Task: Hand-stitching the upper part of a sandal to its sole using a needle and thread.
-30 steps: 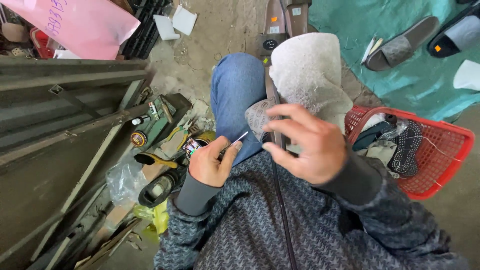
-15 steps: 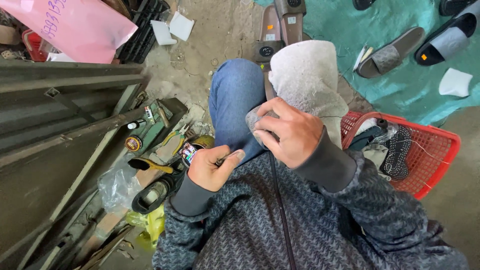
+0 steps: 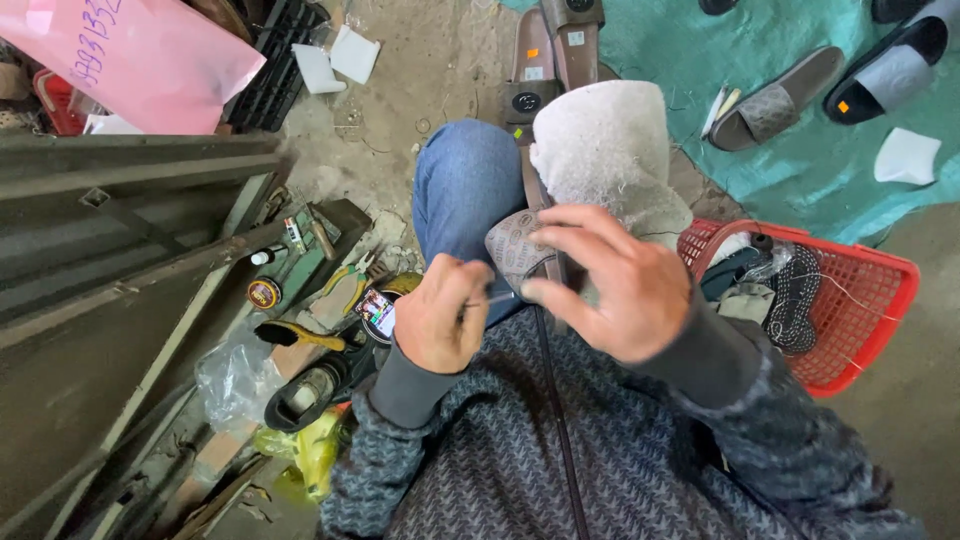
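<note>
On my lap: the patterned grey piece point(image 3: 515, 255) I am working on lies over my knee, against a pale fleecy cloth point(image 3: 605, 155) draped on my right thigh.
Right hand: my right hand point(image 3: 610, 285) is half curled, thumb and fingers pinching the edge of the grey piece.
Left hand: my left hand point(image 3: 445, 315) is closed in a loose fist just beside the piece, nipping a thin metal pin or needle point(image 3: 492, 298); I cannot tell which.
Basket: a red plastic basket point(image 3: 870, 310) sits at my right, holding dark and grey cloth pieces with loose threads.
Tool tray: a long green tray point(image 3: 325, 250) at my left holds a small round tin point(image 3: 264, 293), pliers and small bottles.
Bags: a clear plastic bag point(image 3: 235, 380) lies below the tray; its contents are too crumpled to read. A yellow bag point(image 3: 315, 450) lies beneath it.
Hard to make out: a small colourful round thing point(image 3: 378, 312) is half hidden behind my left wrist.
Cut off: slippers point(image 3: 785, 95) on the green sheet point(image 3: 800, 170) run out of the top edge.
Signs: a pink bag point(image 3: 150, 55) with handwriting lies top left; two white squares point(image 3: 335, 60) lie on the ground near it.
</note>
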